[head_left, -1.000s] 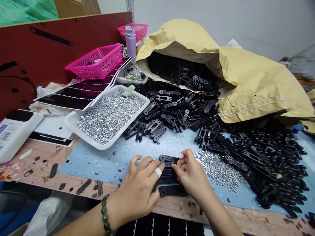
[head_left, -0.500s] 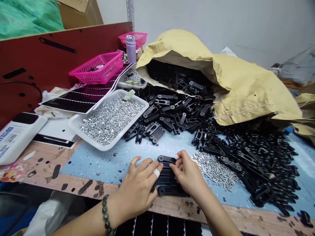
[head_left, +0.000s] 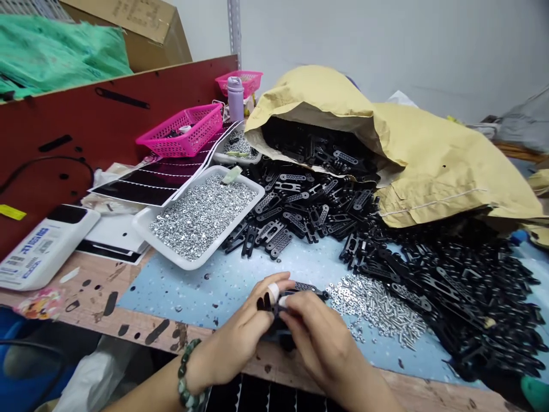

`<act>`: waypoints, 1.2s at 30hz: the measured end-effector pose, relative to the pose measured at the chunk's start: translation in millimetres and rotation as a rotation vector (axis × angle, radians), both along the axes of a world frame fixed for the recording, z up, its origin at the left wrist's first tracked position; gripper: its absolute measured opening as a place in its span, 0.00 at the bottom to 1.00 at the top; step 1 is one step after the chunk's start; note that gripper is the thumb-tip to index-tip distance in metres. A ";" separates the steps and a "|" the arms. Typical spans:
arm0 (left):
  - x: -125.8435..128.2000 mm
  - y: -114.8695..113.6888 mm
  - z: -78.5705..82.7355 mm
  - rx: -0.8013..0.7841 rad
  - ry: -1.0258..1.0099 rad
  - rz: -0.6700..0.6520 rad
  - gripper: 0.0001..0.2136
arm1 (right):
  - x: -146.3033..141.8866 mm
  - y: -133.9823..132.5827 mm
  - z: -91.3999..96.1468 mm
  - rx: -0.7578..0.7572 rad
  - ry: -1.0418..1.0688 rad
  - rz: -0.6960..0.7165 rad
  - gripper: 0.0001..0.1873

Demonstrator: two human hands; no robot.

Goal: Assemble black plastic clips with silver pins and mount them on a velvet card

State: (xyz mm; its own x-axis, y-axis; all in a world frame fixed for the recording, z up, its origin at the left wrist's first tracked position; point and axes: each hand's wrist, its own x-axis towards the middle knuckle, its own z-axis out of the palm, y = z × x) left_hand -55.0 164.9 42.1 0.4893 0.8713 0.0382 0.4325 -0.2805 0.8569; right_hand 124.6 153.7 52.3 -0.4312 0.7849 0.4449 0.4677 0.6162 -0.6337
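Note:
My left hand (head_left: 240, 337), with a white tape ring on one finger and a green bead bracelet at the wrist, is closed around a small stack of black slotted plastic plates (head_left: 300, 289) near the table's front edge. My right hand (head_left: 319, 337) lies over the same stack, its fingers pinched on the plates' left end. Just right of the hands lies a loose heap of small silver screws (head_left: 377, 303) on the blue mat (head_left: 231, 274).
A white tray of silver nuts (head_left: 201, 214) stands to the left. A big pile of black plates (head_left: 429, 263) spills from a yellow paper sack (head_left: 429, 154). Pink baskets (head_left: 184, 131), a purple bottle (head_left: 235, 97), a white device (head_left: 43, 246) and a red board (head_left: 86, 114) stand at left.
My hands have lifted and gathered the stack of black plates off the mat and drawn closer together; my right hand now covers the stack. The view has tilted up slightly.

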 end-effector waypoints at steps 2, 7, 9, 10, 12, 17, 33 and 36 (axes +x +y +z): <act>-2.0 0.5 -4.1 0.032 0.020 0.087 0.25 | 10.8 3.2 -6.5 -0.163 0.119 -0.135 0.08; 0.9 2.2 -15.9 0.273 0.305 -0.001 0.24 | 32.2 22.5 -30.0 -0.669 0.402 -0.396 0.12; 3.9 2.3 -19.7 0.330 0.385 -0.062 0.23 | 32.5 27.4 -38.2 -0.743 0.428 -0.422 0.14; 5.1 2.2 -21.1 0.349 0.406 -0.079 0.22 | 31.6 28.5 -41.3 -0.752 0.420 -0.436 0.14; 6.5 2.0 -23.0 0.384 0.423 -0.095 0.22 | 29.3 28.5 -45.2 -0.744 0.394 -0.458 0.15; 6.5 2.0 -23.0 0.423 0.428 -0.097 0.24 | 28.2 26.4 -45.8 -0.686 0.320 -0.451 0.14; 17.3 5.2 -22.7 0.436 0.430 -0.040 0.20 | 30.6 28.9 -46.9 -0.635 0.221 -0.425 0.13; 19.9 5.1 -25.8 0.480 0.440 -0.032 0.20 | 32.6 29.0 -48.0 -0.656 0.217 -0.445 0.13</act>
